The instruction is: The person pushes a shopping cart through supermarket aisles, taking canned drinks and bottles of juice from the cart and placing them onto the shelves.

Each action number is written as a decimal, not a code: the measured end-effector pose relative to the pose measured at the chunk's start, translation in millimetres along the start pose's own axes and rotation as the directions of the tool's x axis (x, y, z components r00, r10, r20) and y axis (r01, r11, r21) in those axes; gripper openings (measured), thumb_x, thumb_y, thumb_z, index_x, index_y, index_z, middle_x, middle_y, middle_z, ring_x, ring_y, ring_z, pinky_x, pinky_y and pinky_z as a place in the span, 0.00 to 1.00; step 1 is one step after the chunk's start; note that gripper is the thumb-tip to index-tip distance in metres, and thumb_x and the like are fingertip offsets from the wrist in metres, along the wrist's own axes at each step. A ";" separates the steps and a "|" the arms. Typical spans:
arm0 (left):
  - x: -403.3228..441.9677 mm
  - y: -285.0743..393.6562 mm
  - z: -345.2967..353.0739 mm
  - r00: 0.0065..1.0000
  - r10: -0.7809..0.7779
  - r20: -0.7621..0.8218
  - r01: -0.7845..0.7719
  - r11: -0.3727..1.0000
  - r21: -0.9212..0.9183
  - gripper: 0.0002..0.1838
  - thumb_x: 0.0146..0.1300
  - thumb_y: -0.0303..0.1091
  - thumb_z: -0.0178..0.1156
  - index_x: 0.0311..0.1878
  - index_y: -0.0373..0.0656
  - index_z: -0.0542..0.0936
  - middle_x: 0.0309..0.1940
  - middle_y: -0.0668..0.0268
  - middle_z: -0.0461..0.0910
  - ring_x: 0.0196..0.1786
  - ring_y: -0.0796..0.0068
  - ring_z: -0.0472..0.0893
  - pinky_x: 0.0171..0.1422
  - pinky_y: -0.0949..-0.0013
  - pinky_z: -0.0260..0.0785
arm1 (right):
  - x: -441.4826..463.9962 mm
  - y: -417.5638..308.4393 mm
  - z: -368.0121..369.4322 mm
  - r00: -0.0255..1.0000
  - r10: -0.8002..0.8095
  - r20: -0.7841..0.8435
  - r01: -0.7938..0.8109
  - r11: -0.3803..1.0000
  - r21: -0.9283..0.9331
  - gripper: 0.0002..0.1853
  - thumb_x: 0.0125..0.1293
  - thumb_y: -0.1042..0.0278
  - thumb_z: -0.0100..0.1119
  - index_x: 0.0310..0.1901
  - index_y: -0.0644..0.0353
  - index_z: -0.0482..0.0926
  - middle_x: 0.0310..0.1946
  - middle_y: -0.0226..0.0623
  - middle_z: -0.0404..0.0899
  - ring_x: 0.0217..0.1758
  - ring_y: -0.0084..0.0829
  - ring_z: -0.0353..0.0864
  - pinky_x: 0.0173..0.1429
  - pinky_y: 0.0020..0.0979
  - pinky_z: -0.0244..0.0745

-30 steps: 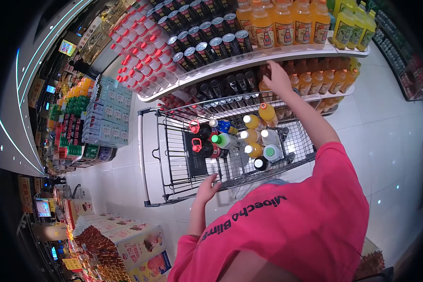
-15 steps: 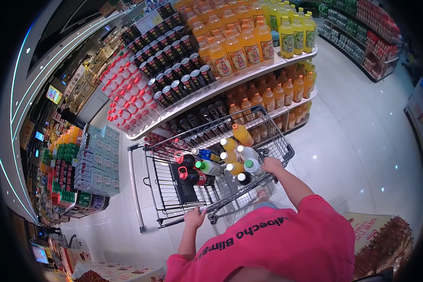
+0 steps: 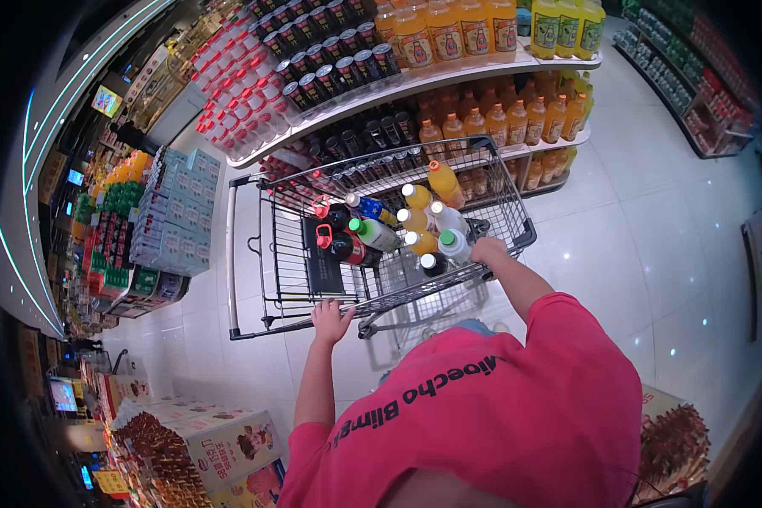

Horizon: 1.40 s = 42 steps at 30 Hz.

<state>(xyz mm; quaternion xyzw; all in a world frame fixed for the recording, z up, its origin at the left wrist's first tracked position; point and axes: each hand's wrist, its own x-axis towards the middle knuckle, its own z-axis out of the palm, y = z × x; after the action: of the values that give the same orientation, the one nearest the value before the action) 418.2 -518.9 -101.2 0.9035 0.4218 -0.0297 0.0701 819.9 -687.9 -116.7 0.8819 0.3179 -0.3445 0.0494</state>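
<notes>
Change, right hand: bare right hand on the cart's near rim toward the right end; one second ago, among orange bottles on the far lower shelf.
Grip, right: fingers closed over that rim.
Grip, left: bare left hand has fingers over the near rim, thumb apart; whether it clasps, cannot tell.
Cart: grey metal-wire shopping cart, between shirt and shelf.
Cart, left part: two dark plastic bottles with red ringed caps; blue starred container; green-capped whitish bottle.
Cart, right part: three yellow bottles with white caps; tilted orange bottle; two whitish bottles; dark white-capped bottle.
Far shelf: white-edged display shelf; upper tier, left to right, red-capped bottles, black cans, orange bottles, yellow-green bottles.
</notes>
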 end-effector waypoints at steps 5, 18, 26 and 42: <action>-13.8 13.8 8.6 0.997 -0.045 0.055 0.046 0.998 -0.034 0.31 0.57 0.62 0.55 0.55 0.47 0.75 0.59 0.57 0.68 0.63 0.53 0.63 0.67 0.50 0.50 | -2.5 27.0 5.8 0.998 -0.062 0.030 0.063 0.997 -0.033 0.21 0.52 0.58 0.58 0.47 0.55 0.82 0.48 0.37 0.82 0.53 0.34 0.80 0.53 0.34 0.74; -47.6 75.5 -2.5 0.999 0.011 0.041 -0.008 0.998 -0.066 0.26 0.57 0.57 0.58 0.51 0.49 0.77 0.56 0.61 0.70 0.59 0.55 0.66 0.62 0.49 0.54 | -33.2 90.1 -7.9 0.998 -0.055 0.034 0.053 0.997 0.054 0.20 0.49 0.57 0.57 0.42 0.58 0.83 0.43 0.43 0.83 0.47 0.39 0.83 0.51 0.37 0.76; -44.8 78.7 -16.2 0.989 0.042 0.142 -0.031 0.996 -0.079 0.26 0.59 0.58 0.55 0.51 0.49 0.77 0.59 0.58 0.68 0.61 0.52 0.64 0.64 0.48 0.51 | -41.6 97.1 -9.3 0.999 0.005 0.033 -0.004 1.000 -0.002 0.21 0.50 0.55 0.58 0.44 0.57 0.82 0.45 0.42 0.82 0.50 0.38 0.81 0.52 0.38 0.75; -37.2 73.2 -49.3 0.913 0.196 0.357 -0.157 0.978 -0.136 0.37 0.56 0.65 0.53 0.54 0.39 0.74 0.65 0.48 0.59 0.65 0.44 0.58 0.66 0.44 0.45 | -86.5 71.9 20.0 0.840 0.102 -0.532 0.075 0.951 0.300 0.12 0.54 0.63 0.58 0.39 0.57 0.80 0.32 0.41 0.80 0.37 0.40 0.80 0.43 0.40 0.75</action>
<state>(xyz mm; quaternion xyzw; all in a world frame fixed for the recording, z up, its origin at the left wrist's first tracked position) 450.1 -586.0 -40.8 0.9112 0.3188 -0.1703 0.1977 802.7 -796.6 -86.1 0.9420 0.2545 -0.1264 -0.1786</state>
